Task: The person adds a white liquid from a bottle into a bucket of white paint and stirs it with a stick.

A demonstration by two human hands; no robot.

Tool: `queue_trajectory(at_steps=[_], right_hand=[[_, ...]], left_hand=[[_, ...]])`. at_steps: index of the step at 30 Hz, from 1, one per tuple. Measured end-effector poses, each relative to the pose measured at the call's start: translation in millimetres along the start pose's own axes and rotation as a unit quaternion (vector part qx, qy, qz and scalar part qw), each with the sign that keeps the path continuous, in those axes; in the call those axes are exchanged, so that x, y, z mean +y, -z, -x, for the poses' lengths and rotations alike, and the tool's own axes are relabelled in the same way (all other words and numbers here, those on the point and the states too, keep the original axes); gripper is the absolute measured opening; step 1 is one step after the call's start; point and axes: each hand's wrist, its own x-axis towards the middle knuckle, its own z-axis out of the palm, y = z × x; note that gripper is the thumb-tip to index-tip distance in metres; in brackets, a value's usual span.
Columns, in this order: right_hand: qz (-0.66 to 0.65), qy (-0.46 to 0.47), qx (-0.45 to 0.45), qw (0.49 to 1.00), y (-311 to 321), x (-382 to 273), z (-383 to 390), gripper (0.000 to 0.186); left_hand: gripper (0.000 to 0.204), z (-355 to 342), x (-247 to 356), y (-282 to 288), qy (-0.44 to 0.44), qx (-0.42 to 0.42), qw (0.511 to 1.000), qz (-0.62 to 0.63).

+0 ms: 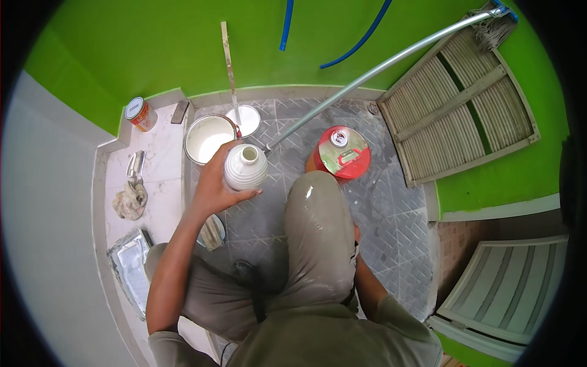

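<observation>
My left hand (217,189) is wrapped round a white ribbed bottle (245,174) with its open mouth upward, in front of an open bucket of white paint (206,140). A smaller white container (244,116) stands just behind the bucket, with a wooden stick (230,61) upright at it. My right hand (356,235) is mostly hidden beside my raised knee, its fingers out of sight. A red metal can (354,156) with a spout on top stands on the tiled floor beyond that knee.
A long-handled mop (379,67) slants across to louvred wooden panels (434,116) leaning on the green wall. On the left ledge (165,202) are a small can (139,115), a rag (129,202) and a paint tray (129,257). A white shutter (501,287) lies at lower right.
</observation>
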Motion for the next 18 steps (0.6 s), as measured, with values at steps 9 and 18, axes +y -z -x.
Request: queue_trajectory(at_steps=[9, 18], right_hand=[[-0.014, 0.276, 0.081, 0.958, 184.4, -173.9, -124.5, 0.023], [0.236, 0.423, -0.241, 0.841, 216.4, -243.3, -207.7, 0.034]], left_hand=[[0.105, -28.7, -54.4, -79.8, 0.010, -0.048, 0.999, 0.005], [0.109, -11.6, -97.9, -154.7, 0.070, 0.039, 0.995, 0.066]])
